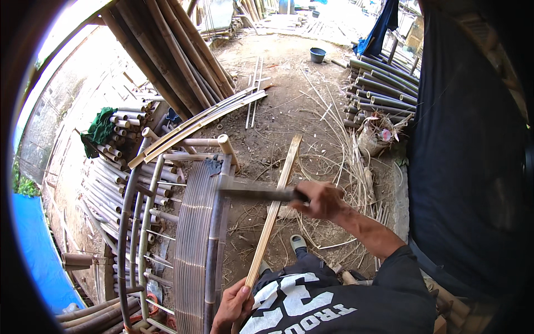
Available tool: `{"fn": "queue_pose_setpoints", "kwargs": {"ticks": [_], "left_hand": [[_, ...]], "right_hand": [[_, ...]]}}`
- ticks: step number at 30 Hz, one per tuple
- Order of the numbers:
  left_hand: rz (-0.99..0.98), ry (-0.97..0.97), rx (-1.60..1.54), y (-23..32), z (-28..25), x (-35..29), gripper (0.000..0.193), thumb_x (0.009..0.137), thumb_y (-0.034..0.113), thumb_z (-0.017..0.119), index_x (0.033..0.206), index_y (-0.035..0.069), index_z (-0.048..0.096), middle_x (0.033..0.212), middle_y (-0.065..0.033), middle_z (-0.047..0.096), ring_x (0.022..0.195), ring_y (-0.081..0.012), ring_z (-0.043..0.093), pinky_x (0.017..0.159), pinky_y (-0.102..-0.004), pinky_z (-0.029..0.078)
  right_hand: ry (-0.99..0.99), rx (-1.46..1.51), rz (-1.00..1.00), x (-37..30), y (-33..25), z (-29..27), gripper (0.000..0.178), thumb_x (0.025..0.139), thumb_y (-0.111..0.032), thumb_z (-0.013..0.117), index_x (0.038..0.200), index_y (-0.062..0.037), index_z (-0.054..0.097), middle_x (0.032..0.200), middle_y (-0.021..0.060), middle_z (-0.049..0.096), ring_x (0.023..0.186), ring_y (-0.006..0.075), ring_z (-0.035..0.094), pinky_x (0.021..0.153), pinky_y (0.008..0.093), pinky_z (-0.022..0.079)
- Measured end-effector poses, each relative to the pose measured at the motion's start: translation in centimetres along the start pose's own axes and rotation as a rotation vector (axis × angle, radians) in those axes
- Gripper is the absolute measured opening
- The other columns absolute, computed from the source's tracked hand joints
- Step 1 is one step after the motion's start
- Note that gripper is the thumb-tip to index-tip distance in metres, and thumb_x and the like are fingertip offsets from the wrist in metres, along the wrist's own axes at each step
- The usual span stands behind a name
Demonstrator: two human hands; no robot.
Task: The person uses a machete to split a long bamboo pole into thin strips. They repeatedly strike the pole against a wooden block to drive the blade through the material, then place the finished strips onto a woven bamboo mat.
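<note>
My left hand [233,305] is closed around the near end of a long split bamboo strip [266,236], close to my body. The strip slants up and away to the right, its far end frayed and paler. My right hand [321,200] grips the handle of a machete [253,193]. Its long dark blade points left and crosses over the middle of the strip, blurred by motion. I cannot tell whether blade and strip touch. Left of the strip stands a bamboo bench [192,239] with a slatted seat and a dark rag [213,166] at its far end.
Split bamboo lengths [206,122] rest across the bench's far end. Cut poles [105,189] lie stacked on the left, and more poles [384,89] at the far right. Shavings [356,183] litter the dirt floor. A black bucket [317,54] stands farther off; a dark sheet [467,156] hangs at right.
</note>
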State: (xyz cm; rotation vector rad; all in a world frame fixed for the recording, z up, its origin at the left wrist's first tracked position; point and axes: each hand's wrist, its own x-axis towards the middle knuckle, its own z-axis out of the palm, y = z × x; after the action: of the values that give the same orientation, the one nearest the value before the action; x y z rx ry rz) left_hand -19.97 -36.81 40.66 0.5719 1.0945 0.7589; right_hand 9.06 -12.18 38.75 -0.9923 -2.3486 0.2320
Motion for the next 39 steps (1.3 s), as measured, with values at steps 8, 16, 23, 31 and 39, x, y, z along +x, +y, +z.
{"fn": "queue_pose_setpoints", "kwargs": {"ticks": [8, 16, 23, 31, 39], "left_hand": [[0.11, 0.049, 0.091, -0.7, 1.0, 1.9, 0.047, 0.1, 0.03, 0.052, 0.133, -0.004, 0.051, 0.06, 0.0009, 0.047, 0.046, -0.0059, 0.039, 0.041, -0.0224, 0.03], [0.985, 0.327, 0.337, 15.5, 1.0, 14.9, 0.04, 0.095, 0.011, 0.06, 0.133, 0.002, 0.055, 0.081, -0.0002, 0.057, 0.066, -0.0085, 0.057, 0.062, -0.0236, 0.051], [0.925, 0.119, -0.024, 24.9, 4.6, 9.1, 0.026, 0.097, 0.014, 0.059, 0.117, -0.001, 0.059, 0.095, -0.0067, 0.063, 0.087, -0.0129, 0.063, 0.09, -0.0381, 0.054], [0.928, 0.404, -0.508, 10.9, 4.4, 6.6, 0.03, 0.101, 0.022, 0.05, 0.118, -0.002, 0.056, 0.117, -0.0129, 0.058, 0.102, -0.017, 0.061, 0.09, -0.0392, 0.058], [0.966, 0.285, 1.082, 7.2, 6.1, 5.8, 0.038, 0.097, 0.023, 0.059, 0.126, -0.001, 0.056, 0.118, -0.0145, 0.063, 0.111, -0.0239, 0.061, 0.095, -0.0384, 0.051]], "right_hand": [[0.451, 0.747, 0.989, -0.5, 15.7, -6.2, 0.067, 0.087, -0.07, 0.05, 0.075, -0.0047, 0.056, 0.055, 0.0024, 0.051, 0.043, 0.0107, 0.051, 0.039, 0.025, 0.041], [0.068, 1.375, 1.124, -4.2, 2.8, 4.9, 0.037, 0.085, -0.034, 0.071, 0.095, 0.0, 0.06, 0.074, 0.0123, 0.067, 0.047, 0.0117, 0.057, 0.042, 0.0255, 0.047], [0.088, 1.782, 1.1, -1.3, -5.6, 6.8, 0.035, 0.087, -0.032, 0.072, 0.101, -0.0022, 0.06, 0.084, 0.0147, 0.069, 0.051, 0.0095, 0.059, 0.044, 0.0234, 0.049], [0.782, 1.686, 1.037, 5.6, -2.6, 6.4, 0.025, 0.092, -0.029, 0.068, 0.091, -0.0061, 0.057, 0.062, -0.0018, 0.05, 0.047, 0.0091, 0.049, 0.045, 0.0264, 0.046], [0.585, 1.234, 0.73, 4.2, 0.5, 4.8, 0.018, 0.09, -0.02, 0.07, 0.082, -0.0064, 0.062, 0.062, -0.001, 0.057, 0.049, 0.0067, 0.053, 0.044, 0.0227, 0.043]]}}
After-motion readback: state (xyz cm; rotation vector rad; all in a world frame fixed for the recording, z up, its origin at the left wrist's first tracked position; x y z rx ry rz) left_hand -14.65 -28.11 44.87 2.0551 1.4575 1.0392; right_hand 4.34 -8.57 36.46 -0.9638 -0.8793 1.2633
